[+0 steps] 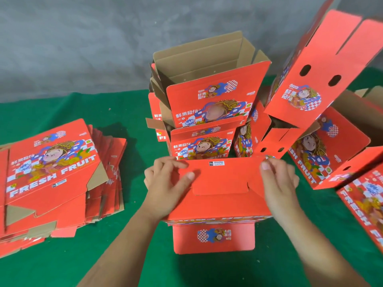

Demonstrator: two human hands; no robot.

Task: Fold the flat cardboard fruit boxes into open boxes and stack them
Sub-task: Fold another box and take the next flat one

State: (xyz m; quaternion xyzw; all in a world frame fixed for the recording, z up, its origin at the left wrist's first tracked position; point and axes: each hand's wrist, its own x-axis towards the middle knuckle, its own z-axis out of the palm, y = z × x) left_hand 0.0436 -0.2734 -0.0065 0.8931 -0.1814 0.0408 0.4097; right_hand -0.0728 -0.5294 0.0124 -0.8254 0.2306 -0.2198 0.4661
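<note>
A red fruit box (219, 201) stands bottom-up in front of me on the green table (128, 255), its red bottom flaps folded over and a tab tucked in at the middle. My left hand (167, 181) grips the left bottom flap, thumb pressed on top. My right hand (279, 179) holds the right flap at its far corner, fingers curled over the edge. Behind it rises a stack of folded open boxes (209, 96) nested in each other. A pile of flat boxes (53, 172) lies at the left.
More folded boxes (323, 65) lean and lie tumbled at the right, one tilted high, another open box (331, 150) on its side below it. A grey wall (83, 38) stands behind the table. Bare green cloth shows near the front edge.
</note>
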